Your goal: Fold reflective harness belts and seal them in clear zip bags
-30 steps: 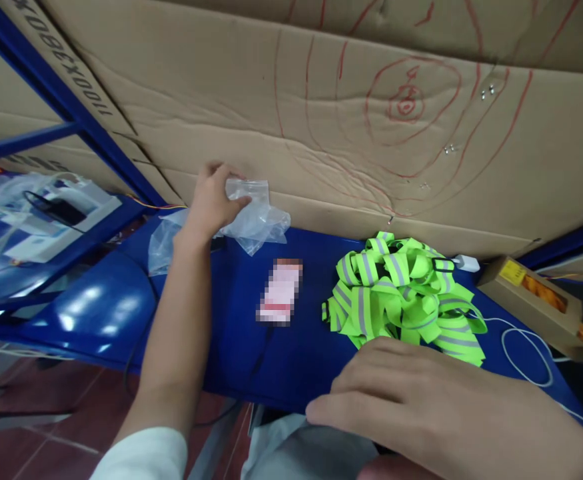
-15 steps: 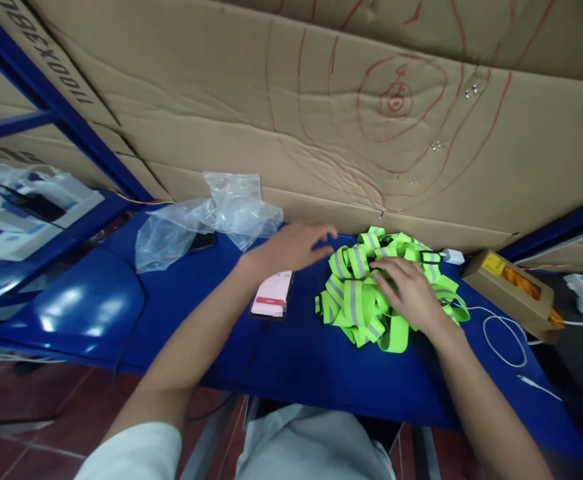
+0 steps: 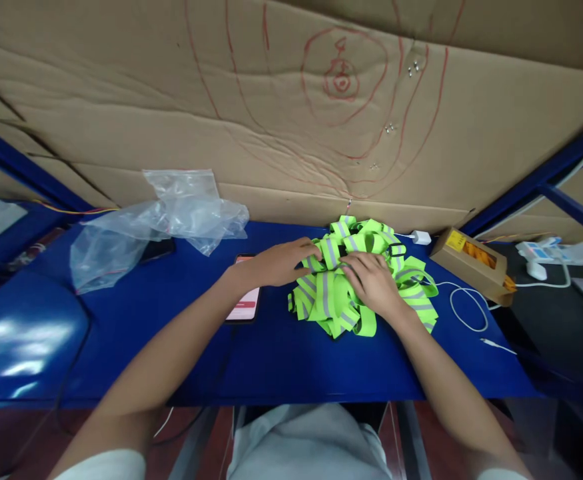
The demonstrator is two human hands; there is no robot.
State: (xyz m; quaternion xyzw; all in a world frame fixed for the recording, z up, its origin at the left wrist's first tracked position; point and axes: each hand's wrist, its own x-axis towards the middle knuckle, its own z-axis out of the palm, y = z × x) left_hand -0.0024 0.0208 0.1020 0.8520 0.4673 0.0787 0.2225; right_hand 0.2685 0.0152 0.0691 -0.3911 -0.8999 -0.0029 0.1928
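Note:
A loose heap of fluorescent yellow-green straps with silver reflective stripes (image 3: 326,293) lies on the blue table, a black buckle (image 3: 397,251) showing at its upper right. My left hand (image 3: 286,262) is at the heap's left edge, its thumb apart from the bent fingers and nothing seen between them. Over the middle of the heap, my right hand (image 3: 374,283) has its fingers and thumb closed on a strap; the fingertips are partly hidden among the folds. Partly under my left wrist lies a phone (image 3: 245,308) with its screen lit.
Clear plastic bags (image 3: 186,210) lie at the back left, over a dark flat object (image 3: 157,250). To the right are a white charger (image 3: 421,237), a white cable (image 3: 464,323) and a cardboard box (image 3: 471,267) with orange contents. A cardboard wall (image 3: 146,133) stands behind.
My left hand has moved right, to the edge of the strap heap. My right hand has shifted on the heap, its fingers closing. The view has turned to the right.

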